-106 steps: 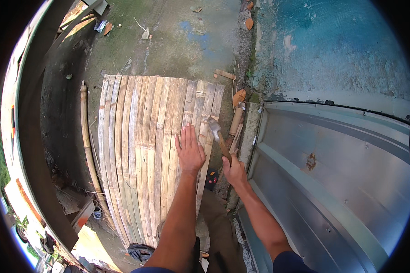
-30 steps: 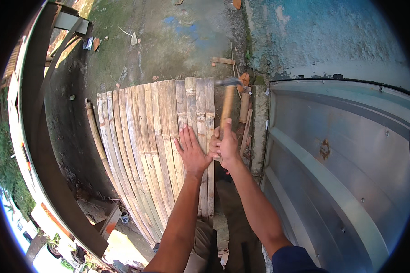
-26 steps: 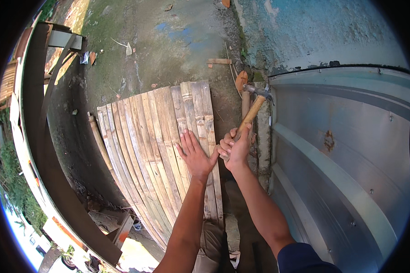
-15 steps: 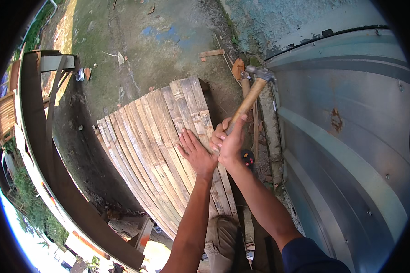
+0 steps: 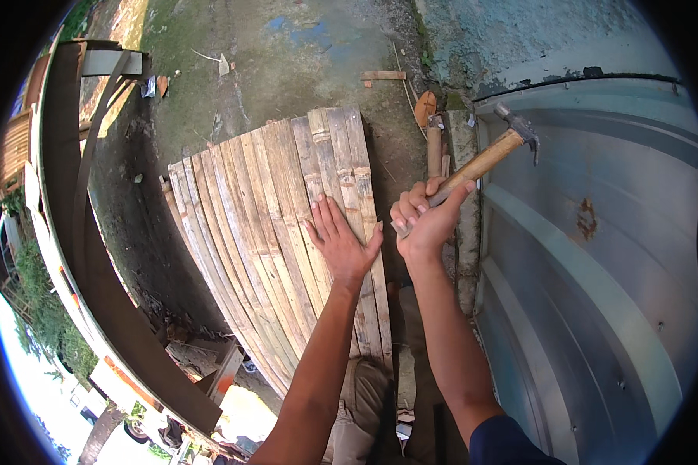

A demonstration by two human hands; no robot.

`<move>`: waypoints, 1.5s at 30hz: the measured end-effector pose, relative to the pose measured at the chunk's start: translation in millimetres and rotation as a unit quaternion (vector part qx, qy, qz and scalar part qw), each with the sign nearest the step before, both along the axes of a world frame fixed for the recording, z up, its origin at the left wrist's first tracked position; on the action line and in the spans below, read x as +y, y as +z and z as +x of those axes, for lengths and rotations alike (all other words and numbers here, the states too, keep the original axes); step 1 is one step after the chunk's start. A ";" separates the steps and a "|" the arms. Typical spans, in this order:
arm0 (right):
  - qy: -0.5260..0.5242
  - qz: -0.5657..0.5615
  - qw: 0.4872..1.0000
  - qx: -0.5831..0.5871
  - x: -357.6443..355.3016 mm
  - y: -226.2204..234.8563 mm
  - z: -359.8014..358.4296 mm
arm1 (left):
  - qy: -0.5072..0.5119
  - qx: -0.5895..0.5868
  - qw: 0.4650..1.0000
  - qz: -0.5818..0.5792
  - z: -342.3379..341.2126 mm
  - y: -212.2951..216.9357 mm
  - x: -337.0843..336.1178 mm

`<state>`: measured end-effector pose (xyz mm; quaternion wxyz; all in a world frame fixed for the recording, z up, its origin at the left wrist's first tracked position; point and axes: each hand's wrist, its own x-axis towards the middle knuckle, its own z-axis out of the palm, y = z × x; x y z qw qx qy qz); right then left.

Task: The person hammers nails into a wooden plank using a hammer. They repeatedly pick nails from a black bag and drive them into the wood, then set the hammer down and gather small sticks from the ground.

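Note:
My right hand (image 5: 430, 221) is wrapped around the wooden handle of a claw hammer (image 5: 485, 159), raised to the right of a slatted bamboo panel (image 5: 264, 209). The hammer's metal head points up and away toward the metal wall. My left hand (image 5: 341, 242) lies flat on the panel near its right edge, fingers spread and thumb out to the side. The panel is made of several split bamboo strips laid side by side, with pale and brown patches. Its near end reaches my knee.
Along the right runs a corrugated metal wall (image 5: 589, 263) with a low concrete edge. A long curved board structure (image 5: 85, 271) stands at the left. On the mossy concrete floor (image 5: 209, 70) lie a small wood strip (image 5: 383, 75) and a brown leaf-shaped piece (image 5: 425, 108).
My right hand has swung the hammer away to the right, apart from my left hand, which it was close against. My left hand stays on the panel, its thumb now spread. The view has shifted slightly.

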<state>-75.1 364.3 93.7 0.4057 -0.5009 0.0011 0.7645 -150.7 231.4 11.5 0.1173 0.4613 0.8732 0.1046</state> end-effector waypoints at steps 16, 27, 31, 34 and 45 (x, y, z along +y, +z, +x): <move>0.042 -0.063 0.997 0.035 -38.3 25.4 25.0 | 0.028 -0.012 0.999 0.035 6.3 6.7 -3.3; 0.230 -0.163 0.959 -0.016 -46.3 19.1 28.5 | 0.027 -0.007 0.999 0.037 5.9 0.6 -8.9; 0.064 -0.029 0.998 0.000 -2.6 13.3 21.7 | 0.036 -0.025 0.999 0.033 1.3 8.5 -5.8; -0.025 0.020 0.998 -0.045 7.6 9.0 -18.3 | 0.023 -0.024 0.998 0.045 3.1 4.4 -3.4; 0.179 -0.106 0.978 -0.004 23.2 -4.6 -7.0 | 0.029 -0.014 0.999 0.014 7.0 1.3 -2.7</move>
